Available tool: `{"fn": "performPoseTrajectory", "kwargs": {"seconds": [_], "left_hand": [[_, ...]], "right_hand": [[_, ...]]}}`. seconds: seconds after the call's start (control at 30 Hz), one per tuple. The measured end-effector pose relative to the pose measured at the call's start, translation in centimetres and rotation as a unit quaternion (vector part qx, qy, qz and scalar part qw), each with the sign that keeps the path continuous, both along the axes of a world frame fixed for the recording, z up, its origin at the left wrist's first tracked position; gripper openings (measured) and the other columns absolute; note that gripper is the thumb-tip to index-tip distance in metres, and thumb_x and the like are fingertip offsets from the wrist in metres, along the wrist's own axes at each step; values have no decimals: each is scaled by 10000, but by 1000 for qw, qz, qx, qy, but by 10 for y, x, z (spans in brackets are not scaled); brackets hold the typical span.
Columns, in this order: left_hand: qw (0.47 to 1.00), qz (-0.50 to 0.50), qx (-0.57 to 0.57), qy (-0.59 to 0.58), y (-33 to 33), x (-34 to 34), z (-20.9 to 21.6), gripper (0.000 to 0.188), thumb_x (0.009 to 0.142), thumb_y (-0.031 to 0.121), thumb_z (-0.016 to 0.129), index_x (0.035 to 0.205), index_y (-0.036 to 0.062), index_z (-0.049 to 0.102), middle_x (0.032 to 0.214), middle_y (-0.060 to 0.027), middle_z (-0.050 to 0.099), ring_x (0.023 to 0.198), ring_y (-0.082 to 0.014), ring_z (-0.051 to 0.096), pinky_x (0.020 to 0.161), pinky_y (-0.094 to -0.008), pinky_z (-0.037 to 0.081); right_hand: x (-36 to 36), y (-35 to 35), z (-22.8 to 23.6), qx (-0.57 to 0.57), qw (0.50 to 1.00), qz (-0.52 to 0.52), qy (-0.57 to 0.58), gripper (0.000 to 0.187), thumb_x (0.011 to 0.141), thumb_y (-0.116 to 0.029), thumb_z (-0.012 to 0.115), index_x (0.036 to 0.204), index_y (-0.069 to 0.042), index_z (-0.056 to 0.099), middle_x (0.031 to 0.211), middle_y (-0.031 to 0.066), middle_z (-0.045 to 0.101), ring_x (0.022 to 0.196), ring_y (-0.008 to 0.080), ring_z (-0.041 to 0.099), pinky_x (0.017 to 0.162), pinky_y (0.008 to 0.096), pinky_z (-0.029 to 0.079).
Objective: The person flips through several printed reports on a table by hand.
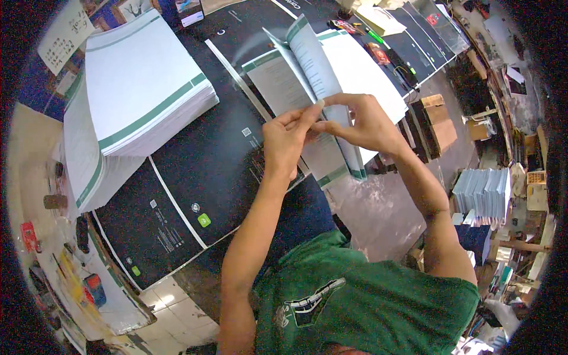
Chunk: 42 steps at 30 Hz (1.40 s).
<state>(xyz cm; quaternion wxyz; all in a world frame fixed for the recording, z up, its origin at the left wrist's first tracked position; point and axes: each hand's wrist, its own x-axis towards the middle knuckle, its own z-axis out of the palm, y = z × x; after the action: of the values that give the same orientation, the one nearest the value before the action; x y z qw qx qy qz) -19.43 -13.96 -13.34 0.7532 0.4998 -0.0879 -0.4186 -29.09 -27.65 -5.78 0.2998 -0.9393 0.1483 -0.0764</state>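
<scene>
Printed sheets [316,65] with green bands at their ends stand curled up over the far right part of the table. My left hand [284,142] is closed, its thumb and fingers pinching at the sheets' edge. From the other side my right hand [370,124] is closed round the curled sheets, thumb and forefinger meeting near my left fingertips. How many sheets lie between the fingers is hidden. Beneath and to the right lies a pile of white paper [370,77], partly covered by the right hand and the sheets.
A tall stack of green-banded sheets [142,77] stands at the left on the black-covered table [201,160]. A phone [189,13], a green marker [374,35] and small tools lie along the far side. At right are a cardboard box [438,124] and bundled paper [482,192].
</scene>
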Motion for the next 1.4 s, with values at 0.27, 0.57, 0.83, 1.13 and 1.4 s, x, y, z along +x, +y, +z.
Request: {"fn": "performPoseTrajectory", "kwargs": {"seconds": [0.27,0.57,0.83,1.13,1.4], "left_hand": [[994,1,-55,89,-3,-1,-14,301,894,309,730,898,9,718,809,-55,693,685,-116,640,670,-258,556],[996,58,-33,52,14,1,-26,215,929,192,684,965,-19,703,874,-51,690,753,-96,622,694,-278,551],[973,126,127,-146,35,3,-61,508,928,125,649,1329,-133,474,1138,-175,673,961,-168,639,861,-271,483],[995,21,101,-19,27,-3,-41,453,939,261,653,1244,-65,574,1158,-130,659,998,-210,651,870,-367,524],[994,59,79,44,29,11,-35,210,895,175,724,919,-32,695,864,-74,695,723,-133,650,655,-275,533]], "right_hand": [[3,-2,9,13,999,-19,45,500,704,-321,866,1041,16,717,901,121,725,823,140,647,772,327,517],[-8,-33,-9,31,997,-69,-33,393,850,-321,709,1017,35,713,810,146,708,699,171,647,688,344,523],[-19,-63,12,70,996,-54,-33,345,909,-272,645,1017,51,699,813,46,700,794,119,633,745,293,509],[-24,-85,56,-29,998,-30,-56,467,952,-98,617,1385,14,486,1348,105,560,1164,136,539,987,294,438],[-72,-146,129,-81,984,-136,-85,524,950,-230,650,1400,-19,486,1284,76,608,1138,131,564,983,279,431]]}}
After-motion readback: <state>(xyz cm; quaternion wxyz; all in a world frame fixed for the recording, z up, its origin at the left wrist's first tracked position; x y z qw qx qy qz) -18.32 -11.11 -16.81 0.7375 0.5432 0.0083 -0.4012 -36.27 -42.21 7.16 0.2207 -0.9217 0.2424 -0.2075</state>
